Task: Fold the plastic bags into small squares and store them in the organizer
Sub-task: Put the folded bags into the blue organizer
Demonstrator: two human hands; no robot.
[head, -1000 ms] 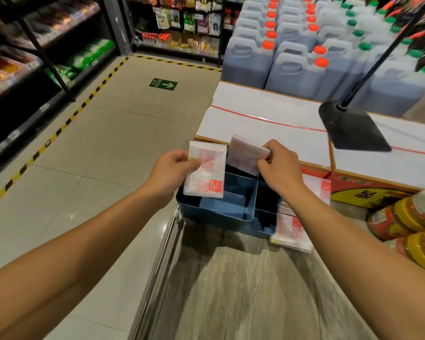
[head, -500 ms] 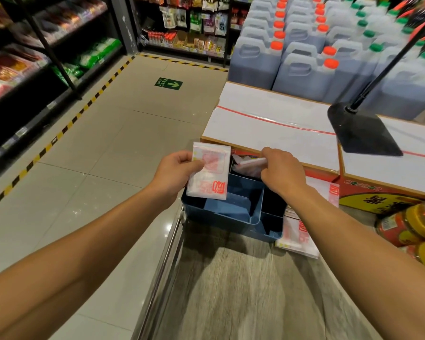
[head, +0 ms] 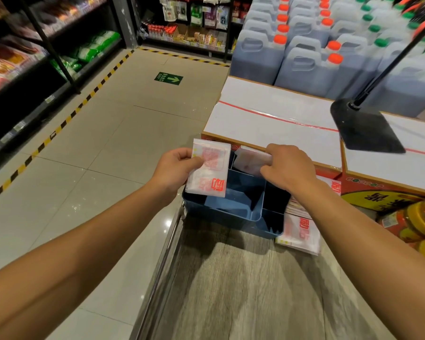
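Note:
A blue organizer point(head: 233, 207) with several compartments stands at the far end of a wood-grain table point(head: 243, 290). My left hand point(head: 174, 168) holds a folded white plastic bag with red print point(head: 210, 170) upright over the organizer's left side. My right hand point(head: 287, 168) pinches a second folded bag point(head: 250, 161) and holds it low in a far compartment of the organizer. A stack of flat unfolded bags point(head: 301, 229) lies on the table just right of the organizer, partly hidden by my right forearm.
White-topped cartons point(head: 268, 119) stand right behind the organizer, with a black stand base point(head: 363, 128) on them. Jugs with orange and green caps point(head: 304, 52) are stacked beyond. Yellow jars point(head: 417, 222) sit at the right. Tiled aisle floor point(head: 96, 155) and shelves lie left.
My right hand has lowered its folded bag from above the organizer down into a far compartment. The left hand keeps its bag in about the same place.

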